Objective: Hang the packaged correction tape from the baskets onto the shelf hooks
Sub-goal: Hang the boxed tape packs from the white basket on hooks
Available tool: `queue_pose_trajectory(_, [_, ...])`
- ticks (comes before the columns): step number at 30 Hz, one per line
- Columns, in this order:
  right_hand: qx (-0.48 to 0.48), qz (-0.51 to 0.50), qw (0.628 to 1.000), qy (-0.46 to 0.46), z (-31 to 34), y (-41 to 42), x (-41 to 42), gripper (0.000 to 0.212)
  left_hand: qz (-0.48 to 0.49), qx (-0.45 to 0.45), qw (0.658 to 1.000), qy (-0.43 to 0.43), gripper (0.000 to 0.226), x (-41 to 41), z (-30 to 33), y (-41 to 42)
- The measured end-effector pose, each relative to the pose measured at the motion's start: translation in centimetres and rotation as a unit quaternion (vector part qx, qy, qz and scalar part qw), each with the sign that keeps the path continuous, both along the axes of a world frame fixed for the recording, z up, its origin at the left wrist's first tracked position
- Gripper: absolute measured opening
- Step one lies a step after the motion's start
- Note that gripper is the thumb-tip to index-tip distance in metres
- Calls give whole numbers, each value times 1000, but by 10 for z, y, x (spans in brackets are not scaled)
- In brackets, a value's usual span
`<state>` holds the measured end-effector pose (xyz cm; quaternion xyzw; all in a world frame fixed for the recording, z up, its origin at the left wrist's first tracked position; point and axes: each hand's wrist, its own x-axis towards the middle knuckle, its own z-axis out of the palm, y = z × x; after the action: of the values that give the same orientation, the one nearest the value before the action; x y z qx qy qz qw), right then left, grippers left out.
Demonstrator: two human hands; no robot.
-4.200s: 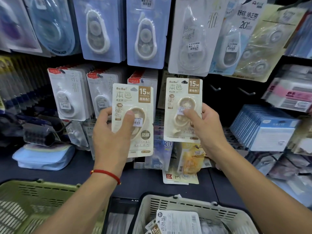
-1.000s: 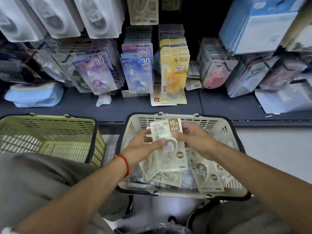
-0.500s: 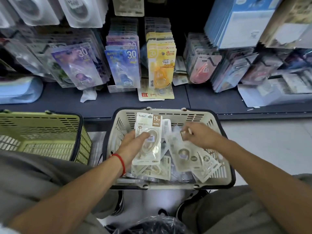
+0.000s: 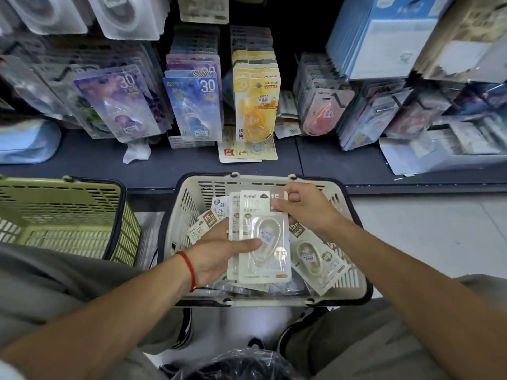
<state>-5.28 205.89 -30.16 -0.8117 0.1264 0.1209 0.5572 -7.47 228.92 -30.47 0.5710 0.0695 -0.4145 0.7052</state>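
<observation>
Head view. The landmark is the cream basket (image 4: 354, 281), which sits on the floor directly below the shelf edge (image 4: 164, 174).

Over the middle of the cream basket, the left hand (image 4: 216, 256) grips a small stack of correction tape packs (image 4: 263, 237), thumb laid across the front blister and fingers behind. This hold probably keeps the cards squared and face-up for hanging together.

Over the far rim of the cream basket, the right hand (image 4: 304, 209) pinches the top corner of the stack, apparently to align it near the hanger holes.

More loose packs (image 4: 315, 256) lie inside the cream basket, under and right of the stack.

Left of the cream basket stands a green basket (image 4: 120, 215); its contents cannot be determined.
</observation>
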Motion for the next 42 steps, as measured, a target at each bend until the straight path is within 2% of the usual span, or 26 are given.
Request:
queue_pose_trajectory(2, [-94,49,994,-29,3,-4,-1,24,11,16,1000,0,56,0,-2,0])
queue_pose_trajectory(3, [-194,101,975,-37,6,-11,0,27,21,25,999,0,55,1,-3,1])
queue_pose_trajectory(5, [-414,204,887,6,7,-26,-4,35,54,44,998,-2,54,7,-4,6])
queue_pose_trajectory(6, [-487,240,839,43,4,-30,-9,42,72,53,996,-1,52,10,-4,9])
queue_pose_trajectory(8, [-565,288,765,110,-12,-29,-22,57,97,65,993,5,49,14,-4,15])
queue_pose_trajectory(9, [-586,303,740,131,-22,-24,-29,64,107,68,992,3,47,16,-5,17])
queue_pose_trajectory(11, [-610,308,717,137,-38,-14,-38,76,119,71,990,-8,47,19,-5,20])
queue_pose_trajectory(13, [-604,289,734,118,-44,-9,-39,79,126,73,989,-22,47,22,-2,22])
queue_pose_trajectory(15, [-536,256,794,130,-34,-9,-33,74,138,94,985,-43,47,23,3,23])
queue_pose_trajectory(18, [-363,183,903,141,10,-23,-11,58,177,138,971,-80,49,24,15,23])
queue_pose_trajectory(20, [-195,133,969,75,50,-32,3,42,201,147,963,-106,50,28,29,21])
queue_pose_trajectory(21, [-87,111,989,38,72,-30,7,36,205,143,961,-120,49,30,38,19])
queue_pose_trajectory(23, [55,88,994,-20,104,-20,14,36,204,122,959,-154,47,40,61,15])
queue_pose_trajectory(28, [158,18,977,-142,136,23,39,36,182,80,945,-259,48,85,135,24])
queue_pose_trajectory(33, [152,-28,962,-225,157,61,63,24,205,125,897,-371,49,124,186,43])
queue_pose_trajectory(38, [92,-42,945,-312,191,83,102,38,329,175,802,-466,58,136,186,64])
queue_pose_trajectory(42, [51,-60,936,-344,224,96,137,33,371,181,758,-505,70,141,195,84])
